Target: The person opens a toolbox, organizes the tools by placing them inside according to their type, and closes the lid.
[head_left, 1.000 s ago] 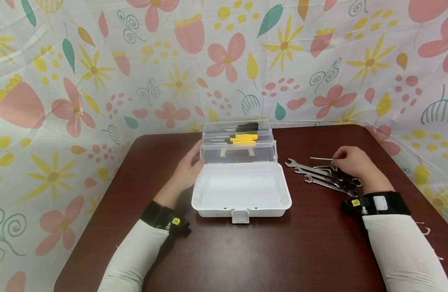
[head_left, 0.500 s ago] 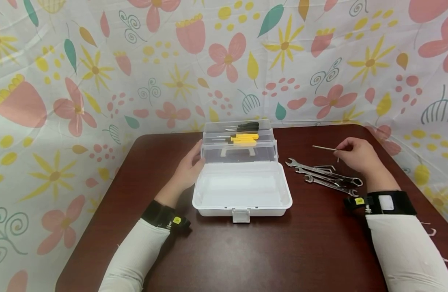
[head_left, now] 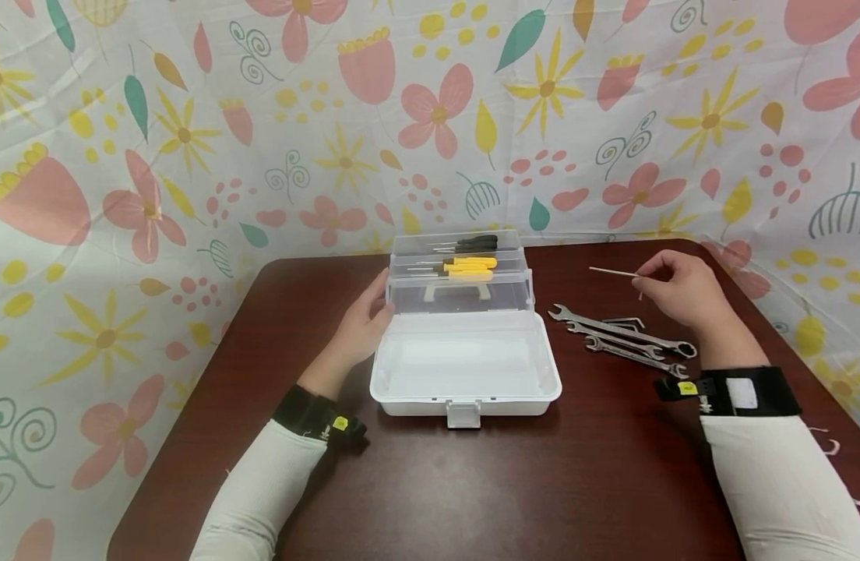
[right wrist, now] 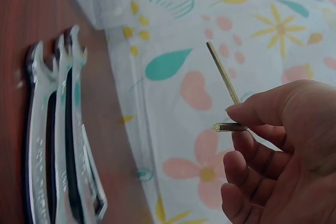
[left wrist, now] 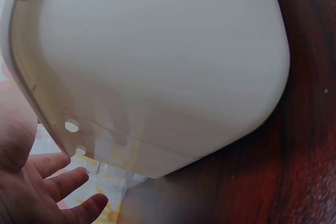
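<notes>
A hex key is pinched between thumb and fingertips of my right hand, held up behind the wrenches. Its long arm points left; in the right wrist view the end of the hex key's short arm shows its six-sided face. My left hand is at the left rear side of a white toolbox, which stands with its clear lid up. In the left wrist view the fingers are loosely spread beside the toolbox rim. Several wrenches and another hex key lie right of the toolbox.
Clear trays at the back of the toolbox hold yellow-handled screwdrivers and black-handled screwdrivers. A flowered cloth hangs behind the dark wooden table.
My right hand has lifted the hex key up from the wrench pile and moved it slightly back, with its long arm swinging a little. My left hand has stayed at the toolbox.
</notes>
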{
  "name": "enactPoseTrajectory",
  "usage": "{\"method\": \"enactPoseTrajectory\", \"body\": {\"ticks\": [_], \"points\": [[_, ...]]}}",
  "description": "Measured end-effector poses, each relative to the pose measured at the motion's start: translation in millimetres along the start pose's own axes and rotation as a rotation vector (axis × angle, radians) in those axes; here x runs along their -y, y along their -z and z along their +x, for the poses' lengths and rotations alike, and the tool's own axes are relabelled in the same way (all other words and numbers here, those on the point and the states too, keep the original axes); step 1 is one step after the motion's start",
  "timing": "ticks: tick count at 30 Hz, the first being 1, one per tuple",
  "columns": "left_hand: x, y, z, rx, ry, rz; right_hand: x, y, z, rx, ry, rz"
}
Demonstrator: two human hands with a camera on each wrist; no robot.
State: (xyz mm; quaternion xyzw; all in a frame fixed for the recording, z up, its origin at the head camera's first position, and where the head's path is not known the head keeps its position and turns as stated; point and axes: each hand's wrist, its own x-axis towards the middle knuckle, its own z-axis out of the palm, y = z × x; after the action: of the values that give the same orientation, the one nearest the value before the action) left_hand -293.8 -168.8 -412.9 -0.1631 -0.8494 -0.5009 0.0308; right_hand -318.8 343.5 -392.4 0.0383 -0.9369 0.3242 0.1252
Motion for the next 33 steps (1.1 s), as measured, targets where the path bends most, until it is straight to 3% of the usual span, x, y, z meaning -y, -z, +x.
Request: {"method": "enactPoseTrajectory", "body": {"ticks": [4,11,22,33], "points": [[-11.6,2.0,-5.0,0.001,-0.006,-0.005,14,3,-3.4,-0.015,0.020,0.007],[29.3,-2.7,9.6,-0.023,-0.028,0.002,35,4,-7.7,-0.032,0.074,0.026],[29.0,-1.6,10.3,-0.033,-0.052,0.028,60,-1,-12.5,-0.054,0.151,0.084],[29.4,-2.2,9.4,-0.041,-0.028,0.053,88,-19,-18.7,0.015,0.187,0.126]]}}
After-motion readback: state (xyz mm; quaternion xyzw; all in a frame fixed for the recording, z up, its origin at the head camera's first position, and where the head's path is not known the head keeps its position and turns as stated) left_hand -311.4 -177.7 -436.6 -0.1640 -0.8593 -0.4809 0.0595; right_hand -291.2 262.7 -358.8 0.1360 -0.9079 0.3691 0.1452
